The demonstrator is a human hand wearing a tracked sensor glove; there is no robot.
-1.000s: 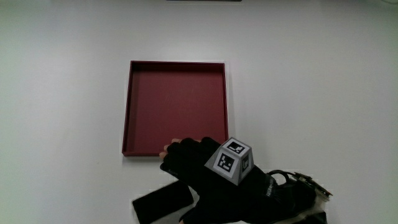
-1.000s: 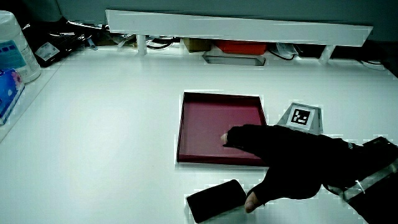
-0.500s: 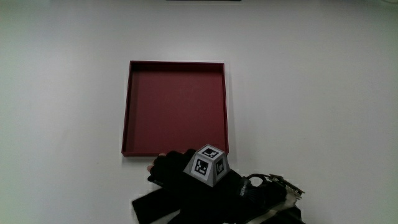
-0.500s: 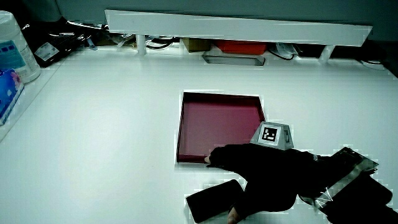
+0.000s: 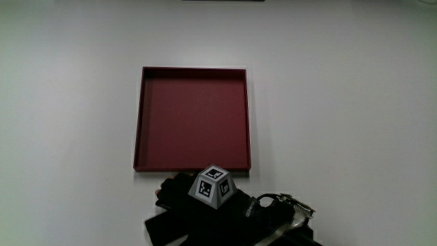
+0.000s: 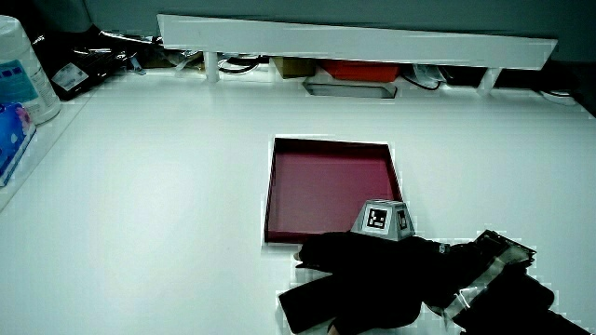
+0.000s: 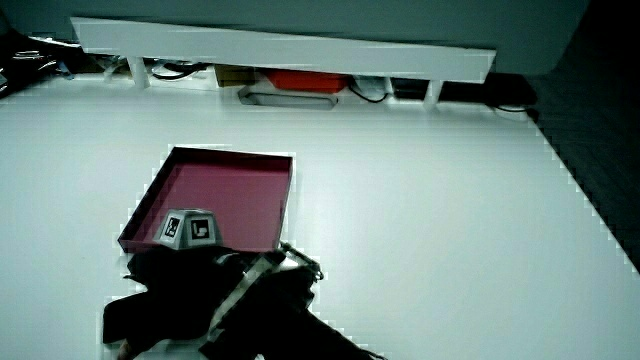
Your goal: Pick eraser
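One flat black eraser [image 5: 164,229] is lying on the white table [image 5: 68,137], mostly under the hand [image 5: 188,195], with only its end sticking out from beneath the glove on the side away from the forearm. Its long axis is running roughly along the near wall of the tray, tilted a little so that the covered end is sitting slightly closer to the tray (the same slab is showing in both side views [image 6: 303,307] [image 7: 125,318]). The hand is resting palm down over the eraser and appears to be touching it; whether the fingers are closing around it or merely lying flat on it cannot be told, since glove and eraser are merging into one dark shape. The patterned cube [image 5: 213,186] is sitting on the back of the hand. Just past the fingertips, farther from the person, a shallow dark red tray [image 5: 139,130] is lying square on the table, and the hand is reaching almost to its near wall.
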